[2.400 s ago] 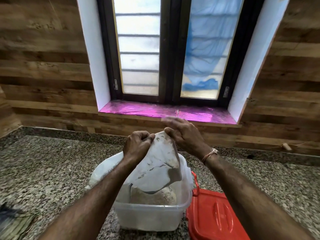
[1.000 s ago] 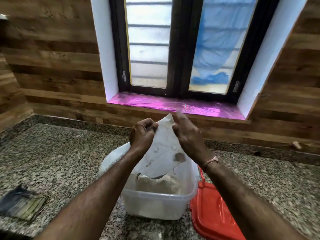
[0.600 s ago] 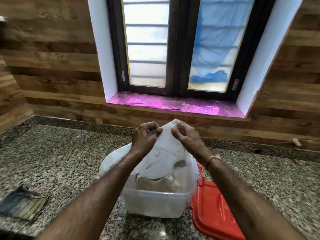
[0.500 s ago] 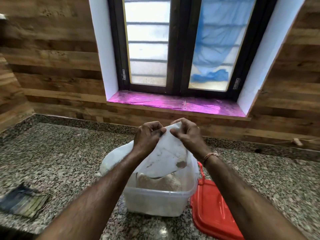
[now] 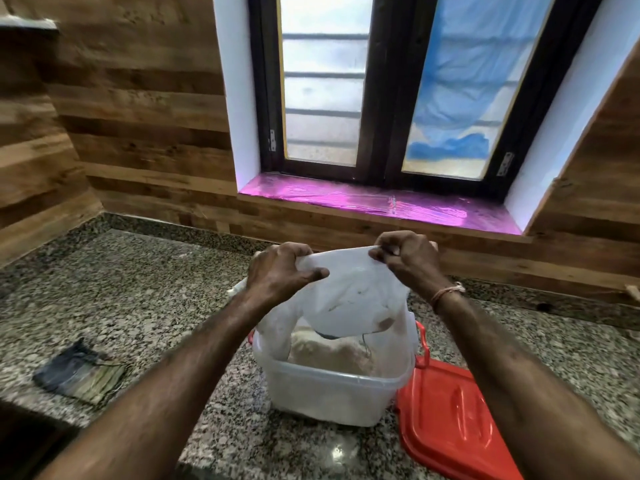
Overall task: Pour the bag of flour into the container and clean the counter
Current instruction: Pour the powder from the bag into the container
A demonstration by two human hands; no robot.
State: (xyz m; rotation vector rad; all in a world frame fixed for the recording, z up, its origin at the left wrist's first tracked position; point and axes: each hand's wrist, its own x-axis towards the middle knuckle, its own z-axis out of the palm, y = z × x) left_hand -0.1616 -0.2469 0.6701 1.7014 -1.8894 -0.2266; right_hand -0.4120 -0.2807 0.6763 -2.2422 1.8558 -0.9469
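Left hand [image 5: 282, 271] and right hand [image 5: 408, 259] each pinch upturned bag [image 5: 349, 296] over container [image 5: 332, 389]; flour [image 5: 329, 351] heaped inside; red lid [image 5: 450, 417] right, on worktop [image 5: 138, 292].

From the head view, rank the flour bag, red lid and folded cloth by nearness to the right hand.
From the right hand:
1. Flour bag: pinched in it, over the container.
2. Red lid: lower right, on the counter.
3. Folded cloth: far left.
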